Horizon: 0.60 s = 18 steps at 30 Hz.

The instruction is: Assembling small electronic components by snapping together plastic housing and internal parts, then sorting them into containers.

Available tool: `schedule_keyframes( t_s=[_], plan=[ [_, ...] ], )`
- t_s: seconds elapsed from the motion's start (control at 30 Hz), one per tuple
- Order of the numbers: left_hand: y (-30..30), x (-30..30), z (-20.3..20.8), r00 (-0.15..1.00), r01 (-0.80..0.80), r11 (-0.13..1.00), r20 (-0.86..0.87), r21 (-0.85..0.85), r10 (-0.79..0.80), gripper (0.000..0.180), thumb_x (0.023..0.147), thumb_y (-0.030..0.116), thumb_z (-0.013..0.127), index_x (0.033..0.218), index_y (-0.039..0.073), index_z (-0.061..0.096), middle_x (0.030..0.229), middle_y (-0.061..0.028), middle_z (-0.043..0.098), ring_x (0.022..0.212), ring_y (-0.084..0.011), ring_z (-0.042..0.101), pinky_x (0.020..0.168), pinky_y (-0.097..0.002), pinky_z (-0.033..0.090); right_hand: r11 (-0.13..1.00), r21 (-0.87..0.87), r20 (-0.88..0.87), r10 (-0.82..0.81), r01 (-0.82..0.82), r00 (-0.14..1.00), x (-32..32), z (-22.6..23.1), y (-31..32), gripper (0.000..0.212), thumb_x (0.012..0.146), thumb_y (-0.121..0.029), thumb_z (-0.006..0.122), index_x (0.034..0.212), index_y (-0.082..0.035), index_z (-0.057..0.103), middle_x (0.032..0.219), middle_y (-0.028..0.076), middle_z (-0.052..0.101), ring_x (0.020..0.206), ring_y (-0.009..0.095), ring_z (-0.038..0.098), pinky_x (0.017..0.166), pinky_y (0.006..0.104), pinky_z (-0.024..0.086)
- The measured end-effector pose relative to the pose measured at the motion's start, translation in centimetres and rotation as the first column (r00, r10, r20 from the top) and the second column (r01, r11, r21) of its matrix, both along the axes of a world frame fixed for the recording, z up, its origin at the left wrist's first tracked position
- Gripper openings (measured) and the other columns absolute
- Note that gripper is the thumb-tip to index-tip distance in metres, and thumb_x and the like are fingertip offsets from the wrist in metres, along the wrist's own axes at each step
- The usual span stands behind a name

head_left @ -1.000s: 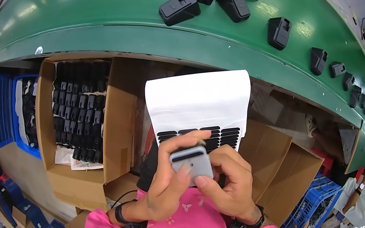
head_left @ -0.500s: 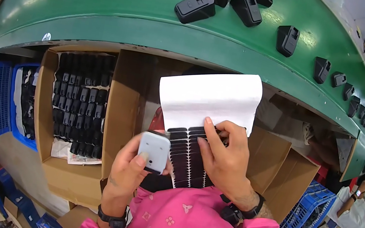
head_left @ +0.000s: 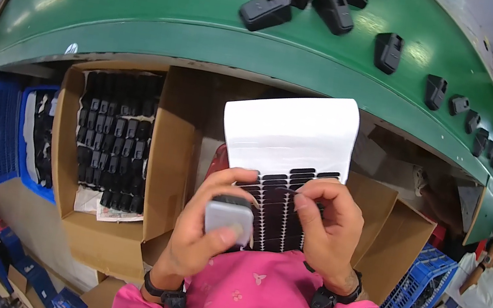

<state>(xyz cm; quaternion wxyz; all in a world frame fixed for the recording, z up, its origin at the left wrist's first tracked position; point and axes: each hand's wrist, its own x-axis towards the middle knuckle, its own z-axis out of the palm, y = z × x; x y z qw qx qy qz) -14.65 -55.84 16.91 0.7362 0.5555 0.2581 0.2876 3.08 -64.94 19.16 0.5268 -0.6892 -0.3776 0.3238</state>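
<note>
My left hand (head_left: 196, 234) is closed around a small black device with a light grey face (head_left: 227, 218), the thumb pressed on that face. Between thumb and forefinger, my right hand (head_left: 329, 225) pinches a thin dark adhesive strip (head_left: 287, 191), whose left end points toward my left hand's fingers. Below both hands, a white backing sheet (head_left: 290, 132) carries columns of black strips (head_left: 270, 208) and rests over my lap. Its upper part is bare white, and part of its lower area is hidden by my hands.
At left stands an open carton (head_left: 164, 153) with rows of black devices (head_left: 113, 144), beside a blue crate (head_left: 33, 182). Several black wedge-shaped holders (head_left: 268, 11) sit on the green bench (head_left: 174, 3). Another carton (head_left: 392, 246) and blue basket (head_left: 411, 288) are at right, with a person (head_left: 478, 281) beyond.
My right hand has moved right and now pinches a strip lifted off the sheet. My left hand, with the device, has shifted right and slightly down, its fingers now over the sheet's edge.
</note>
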Motion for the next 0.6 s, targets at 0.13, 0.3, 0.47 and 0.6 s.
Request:
schedule_keyframes(
  t_s=[0.13,0.3,0.47,0.6],
  plan=[
    [-0.1,1.0,0.9,0.976,0.217,0.974,-0.001,0.063,-0.217,0.05,0.085,0.026,0.063,0.121,-0.008,0.051,0.13,-0.0247,0.045,0.086,-0.0234,0.063,0.074,-0.0318,0.051,0.991,0.007,0.014,0.132,-0.132,0.991,0.6,1.0,-0.2,0.01,0.085,0.008,0.06,0.094,0.004,0.058,0.088,0.008,0.06,0.078,0.011,0.056,0.07,0.0231,0.045],
    [-0.6,1.9,1.2,0.983,0.185,0.978,0.034,-0.095,-0.183,0.048,0.084,0.02,0.063,0.125,-0.003,0.051,0.132,-0.0178,0.049,0.124,-0.0273,0.046,0.103,-0.0371,0.036,0.993,0.018,-0.194,-0.115,0.12,0.974,0.2,1.5,0.2,0.012,0.084,0.008,0.062,0.095,0.005,0.06,0.086,0.006,0.059,0.074,0.008,0.055,0.064,0.0208,0.045],
    [-1.1,2.0,1.4,0.977,0.21,0.946,0.083,-0.246,-0.195,0.05,0.088,0.023,0.061,0.127,-0.004,0.047,0.14,-0.0204,0.039,0.105,-0.0266,0.06,0.089,-0.0356,0.048,0.996,-0.012,-0.058,0.086,-0.087,0.995,1.8,0.9,-0.5,0.003,0.086,0.004,0.062,0.088,0.005,0.061,0.085,0.004,0.057,0.067,0.007,0.052,0.058,0.0191,0.042],
    [-1.6,2.9,1.7,0.973,0.193,0.951,0.169,-0.241,-0.155,0.052,0.088,0.022,0.061,0.128,-0.006,0.044,0.14,-0.0219,0.036,0.093,-0.0252,0.065,0.082,-0.0338,0.052,0.995,0.065,0.197,0.055,-0.069,0.979,2.9,0.9,-0.5,0.004,0.087,0.004,0.058,0.084,0.001,0.057,0.084,0.004,0.056,0.066,0.006,0.05,0.056,0.0172,0.039]
  ],
)
